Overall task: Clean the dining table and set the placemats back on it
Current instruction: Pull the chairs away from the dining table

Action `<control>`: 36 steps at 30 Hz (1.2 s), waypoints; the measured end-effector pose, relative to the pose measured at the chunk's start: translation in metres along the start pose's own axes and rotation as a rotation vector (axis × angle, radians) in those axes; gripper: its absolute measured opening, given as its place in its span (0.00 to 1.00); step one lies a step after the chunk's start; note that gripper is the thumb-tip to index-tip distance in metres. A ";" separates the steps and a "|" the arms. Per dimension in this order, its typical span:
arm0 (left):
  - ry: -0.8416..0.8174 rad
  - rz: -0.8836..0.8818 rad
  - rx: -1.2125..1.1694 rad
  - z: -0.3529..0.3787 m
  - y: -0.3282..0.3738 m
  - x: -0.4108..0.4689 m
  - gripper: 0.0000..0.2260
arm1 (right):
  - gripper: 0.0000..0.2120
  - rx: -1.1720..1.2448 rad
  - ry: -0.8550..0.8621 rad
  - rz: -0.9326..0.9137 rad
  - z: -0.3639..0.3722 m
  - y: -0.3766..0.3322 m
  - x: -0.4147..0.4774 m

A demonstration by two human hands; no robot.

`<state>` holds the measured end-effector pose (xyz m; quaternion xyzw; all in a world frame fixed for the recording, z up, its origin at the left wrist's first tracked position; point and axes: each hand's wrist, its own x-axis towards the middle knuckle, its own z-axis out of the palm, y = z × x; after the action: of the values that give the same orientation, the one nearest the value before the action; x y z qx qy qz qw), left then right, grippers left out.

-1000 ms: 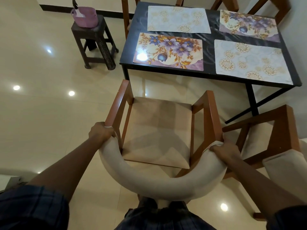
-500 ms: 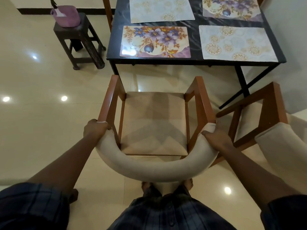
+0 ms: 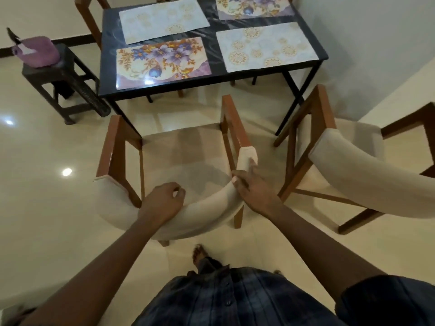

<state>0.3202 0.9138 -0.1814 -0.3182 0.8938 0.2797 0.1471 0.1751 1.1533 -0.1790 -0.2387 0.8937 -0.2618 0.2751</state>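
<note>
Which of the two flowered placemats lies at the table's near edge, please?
The near-left placemat; the other flowered one lies at the far right.

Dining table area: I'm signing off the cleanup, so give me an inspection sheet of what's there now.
Surface: dark rectangular dining table, glossy.
Job's things: purple floral placemats and pale medallion placemats, two each, flat on it.
Clutter: purple container on dark stool.
Grips: right hand rests on cream padded chair backrest; left hand curled over it, grip unclear.
Cables: nothing seen.
Surroundings: second wooden chair at right; glossy cream floor.
</note>
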 end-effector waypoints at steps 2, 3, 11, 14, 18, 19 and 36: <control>-0.003 0.060 -0.031 0.015 0.035 -0.011 0.18 | 0.21 0.018 -0.020 -0.073 -0.016 0.012 -0.015; -0.008 0.090 -0.047 0.025 0.055 -0.017 0.20 | 0.21 0.041 -0.025 -0.089 -0.026 0.023 -0.025; 0.122 0.200 0.002 0.109 0.209 -0.055 0.21 | 0.20 0.215 0.087 0.027 -0.120 0.155 -0.117; 0.015 0.156 -0.214 0.137 0.265 -0.066 0.23 | 0.20 0.274 0.171 0.079 -0.160 0.203 -0.150; -0.003 0.236 -0.255 0.177 0.340 -0.074 0.23 | 0.21 0.238 0.305 0.140 -0.211 0.265 -0.180; -0.007 0.237 -0.262 0.174 0.345 -0.074 0.23 | 0.21 0.223 0.335 0.151 -0.214 0.269 -0.179; -0.156 -0.114 -0.368 0.235 0.502 0.087 0.50 | 0.43 0.118 0.346 0.682 -0.346 0.500 -0.110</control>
<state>-0.0522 1.3326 -0.2045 -0.3671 0.7942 0.4531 0.1708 -0.0984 1.7071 -0.1918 0.1364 0.9383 -0.2427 0.2050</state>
